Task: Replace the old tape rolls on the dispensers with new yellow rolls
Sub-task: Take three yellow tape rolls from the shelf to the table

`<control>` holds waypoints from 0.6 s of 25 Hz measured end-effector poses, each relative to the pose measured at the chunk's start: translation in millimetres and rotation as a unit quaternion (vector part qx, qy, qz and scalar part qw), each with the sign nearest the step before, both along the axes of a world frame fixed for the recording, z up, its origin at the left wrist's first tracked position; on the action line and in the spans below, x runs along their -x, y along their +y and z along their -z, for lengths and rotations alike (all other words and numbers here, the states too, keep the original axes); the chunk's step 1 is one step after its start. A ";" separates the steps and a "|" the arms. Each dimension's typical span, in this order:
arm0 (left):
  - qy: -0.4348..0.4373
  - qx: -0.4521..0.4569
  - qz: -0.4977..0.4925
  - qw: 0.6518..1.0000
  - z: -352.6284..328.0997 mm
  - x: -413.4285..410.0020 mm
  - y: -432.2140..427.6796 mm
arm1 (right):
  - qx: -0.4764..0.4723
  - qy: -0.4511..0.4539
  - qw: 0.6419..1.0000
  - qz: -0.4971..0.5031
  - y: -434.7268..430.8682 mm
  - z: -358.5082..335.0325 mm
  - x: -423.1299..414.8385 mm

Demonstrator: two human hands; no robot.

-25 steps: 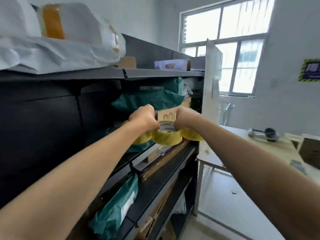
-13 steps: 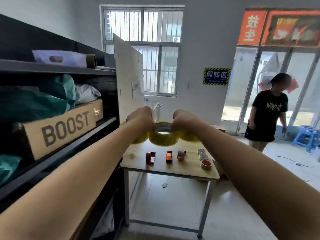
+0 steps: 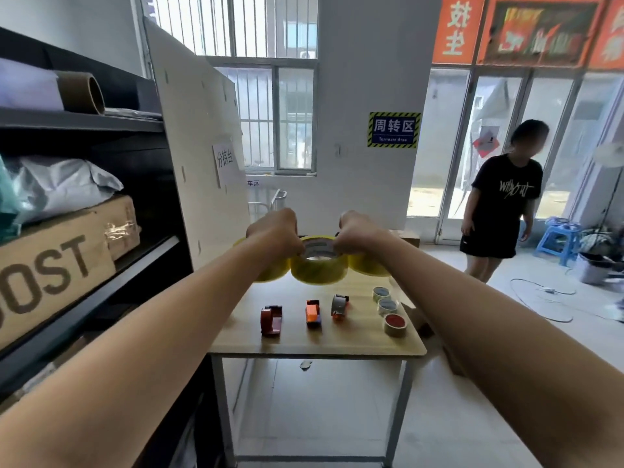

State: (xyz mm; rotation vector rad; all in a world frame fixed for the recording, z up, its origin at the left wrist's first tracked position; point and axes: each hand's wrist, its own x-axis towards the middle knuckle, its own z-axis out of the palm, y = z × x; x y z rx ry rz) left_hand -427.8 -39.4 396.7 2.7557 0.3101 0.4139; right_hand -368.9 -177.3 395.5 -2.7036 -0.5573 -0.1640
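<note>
Three yellow tape rolls (image 3: 319,269) hang side by side in the air above the wooden table (image 3: 304,342). My left hand (image 3: 275,229) grips the left and middle rolls, and my right hand (image 3: 354,231) grips the middle and right rolls. On the table stand a red dispenser (image 3: 271,319), an orange dispenser (image 3: 313,312) and a grey dispenser (image 3: 339,305). Right of them lie three used rolls (image 3: 388,307) in a row, the nearest with a red centre.
A dark shelf unit (image 3: 81,126) with parcels and a cardboard box (image 3: 57,265) fills the left. A white board (image 3: 199,136) leans at the shelf's end. A person in black (image 3: 499,204) stands at the right by a blue stool (image 3: 559,236). A cable lies on the floor.
I have turned from the shelf to the table and come closer to it. Both hands still carry the three yellow rolls. The person at the right has moved little.
</note>
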 end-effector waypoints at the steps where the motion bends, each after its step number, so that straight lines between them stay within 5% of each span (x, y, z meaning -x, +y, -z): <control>1: -0.001 -0.002 0.003 1.000 -1.9 -15.6 11.1 | -0.002 -0.003 1.000 0.005 9.5 -1.2 -13.7; 15: -0.017 -0.010 0.027 0.999 -13.1 -218.1 102.4 | 0.021 0.008 0.999 0.036 96.1 -19.8 -197.5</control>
